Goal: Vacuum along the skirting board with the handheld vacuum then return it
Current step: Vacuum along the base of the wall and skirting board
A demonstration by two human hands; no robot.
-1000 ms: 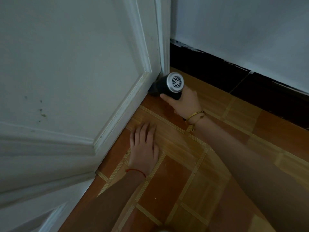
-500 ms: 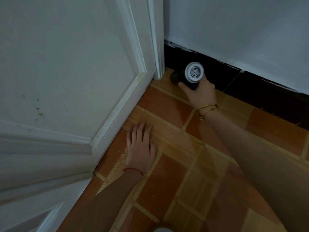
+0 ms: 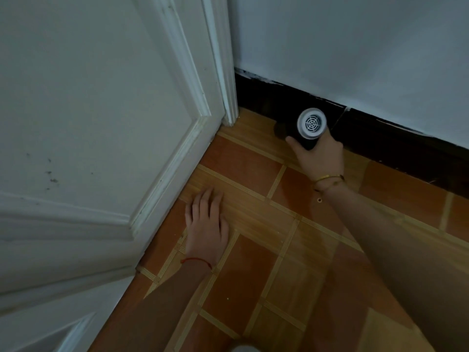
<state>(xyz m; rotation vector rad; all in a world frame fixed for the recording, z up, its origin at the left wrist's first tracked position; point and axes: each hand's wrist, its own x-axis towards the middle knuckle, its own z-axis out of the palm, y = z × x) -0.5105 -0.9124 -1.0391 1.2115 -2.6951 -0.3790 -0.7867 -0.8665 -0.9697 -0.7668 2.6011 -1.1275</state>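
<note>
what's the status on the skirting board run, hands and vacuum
Right hand grips handheld vacuum, nose at the black skirting board. Left hand flat on the floor. Nothing visible blocking the board ahead.

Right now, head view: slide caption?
Right hand holds handheld vacuum against black skirting board; left hand rests flat on tiled floor.

Door (image 3: 88,123) at left, handheld vacuum (image 3: 308,128) against skirting board (image 3: 393,146) right of it, floor (image 3: 253,262) below
</note>
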